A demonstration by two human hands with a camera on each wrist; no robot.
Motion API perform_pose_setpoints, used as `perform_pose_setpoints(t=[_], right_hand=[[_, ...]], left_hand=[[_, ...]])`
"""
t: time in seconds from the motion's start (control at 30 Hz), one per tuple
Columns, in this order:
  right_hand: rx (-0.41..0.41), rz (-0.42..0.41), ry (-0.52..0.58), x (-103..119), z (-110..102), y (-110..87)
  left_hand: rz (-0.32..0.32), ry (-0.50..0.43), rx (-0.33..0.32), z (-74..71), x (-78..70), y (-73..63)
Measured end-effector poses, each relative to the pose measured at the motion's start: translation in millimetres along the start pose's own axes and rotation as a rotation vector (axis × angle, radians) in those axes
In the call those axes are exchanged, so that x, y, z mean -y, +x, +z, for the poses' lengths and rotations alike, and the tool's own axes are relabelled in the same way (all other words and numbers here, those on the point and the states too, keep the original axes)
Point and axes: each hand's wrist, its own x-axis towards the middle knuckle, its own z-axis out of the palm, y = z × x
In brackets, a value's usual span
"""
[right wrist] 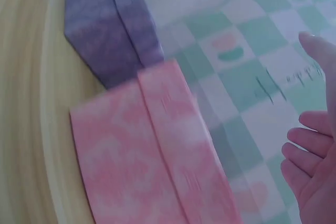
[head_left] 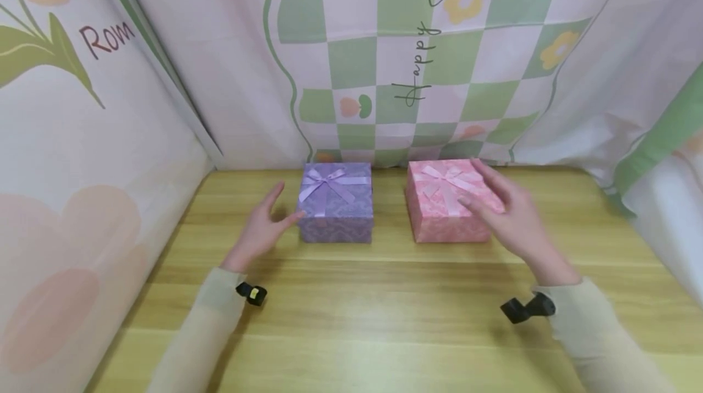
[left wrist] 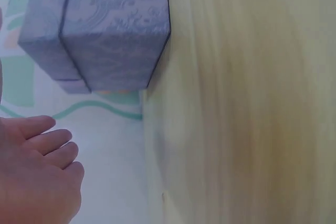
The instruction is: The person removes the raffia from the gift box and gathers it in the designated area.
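A purple gift box (head_left: 337,228) with a lilac ribbon bow stands on the wooden table, its lid on. To its right is a pink gift box (head_left: 451,229) of like size, lid on and tied with a pink bow. My left hand (head_left: 259,228) is beside the purple box's left side, thumb tip close to its front left corner. Over the right part of the pink box hovers my right hand (head_left: 513,216), thumb and fingers spread. In the right wrist view, space shows between the right hand (right wrist: 315,166) and the pink box (right wrist: 131,161). Neither hand grips anything.
Behind the boxes hangs a curtain (head_left: 351,8) with green and white checks, and a printed cloth (head_left: 55,155) covers the left side. The wooden table (head_left: 357,320) reaches up to both. Each wrist wears a small black camera (head_left: 252,293).
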Motion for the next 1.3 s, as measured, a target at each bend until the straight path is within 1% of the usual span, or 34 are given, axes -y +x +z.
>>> perform_pose_setpoints(t=[0.13, 0.23, 0.37, 0.47, 0.57, 0.73, 0.83, 1.0, 1.1, 1.3], right_hand=[[0.057, -0.054, 0.082, 14.0, 27.2, 2.6], [0.100, -0.085, 0.109, 19.6, 49.5, 4.8], [0.145, -0.087, 0.113, 26.5, 77.6, 5.6], [0.164, -0.101, 0.104, 29.8, 96.9, 7.2], [0.180, -0.087, 0.103, 32.3, 113.9, 8.2], [0.221, -0.007, 0.114, 31.8, 137.9, 7.3], [0.242, 0.016, 0.141, 28.9, 150.9, 9.1], [0.209, 0.018, 0.217, 25.0, 166.5, 13.9], [0.185, 0.015, 0.258, 24.7, 172.0, 16.5], [0.164, 0.025, 0.314, 24.4, 178.4, 18.8]], left_hand=[[-0.011, -0.035, 0.008, 7.8, -1.9, 0.6], [-0.014, -0.049, 0.022, 12.2, -4.3, 0.8], [-0.003, -0.059, 0.042, 17.0, -7.3, 0.7], [0.004, -0.068, 0.049, 20.1, -9.0, 0.4], [0.003, -0.086, 0.055, 22.5, -11.0, 0.2], [0.008, -0.090, 0.062, 26.1, -11.8, -0.1], [0.024, -0.100, 0.054, 28.1, -11.6, -0.5], [0.038, -0.122, 0.053, 30.2, -10.7, -1.4], [0.035, -0.128, 0.050, 30.9, -10.8, -1.8], [0.034, -0.138, 0.035, 31.1, -12.1, -1.1]])
